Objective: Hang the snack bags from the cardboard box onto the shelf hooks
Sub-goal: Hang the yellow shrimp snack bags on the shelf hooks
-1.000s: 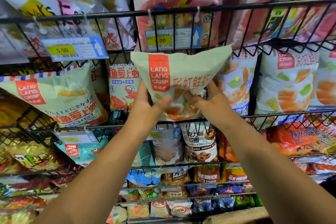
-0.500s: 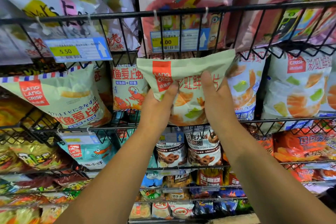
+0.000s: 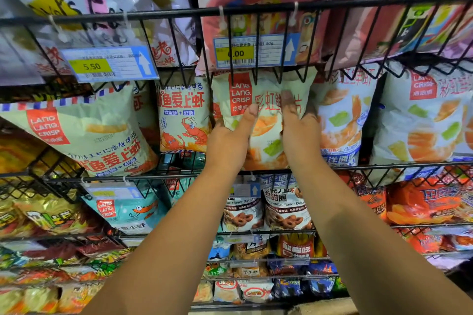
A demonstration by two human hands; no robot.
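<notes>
A pale green Lang Lang Crisp snack bag [image 3: 266, 100] with a red label stands upright in the middle wire shelf, its top tucked under the black wire rail [image 3: 256, 10] of the shelf above. My left hand [image 3: 227, 140] grips its left side, thumb across the front. My right hand [image 3: 299, 133] holds its right side, thumb pressed on the front and fingers behind. A strip of the cardboard box [image 3: 322, 309] shows at the bottom edge.
Matching bags [image 3: 343, 120] stand right of the held one and shrimp-print bags [image 3: 183, 115] left of it. Price tags [image 3: 110, 64] hang from the upper rail. Lower wire shelves hold doughnut snack bags [image 3: 286, 210] and several small packets.
Both hands have pushed the bag up and back into the shelf row; its top now sits under the upper rail's wires, and the bag stands straighter.
</notes>
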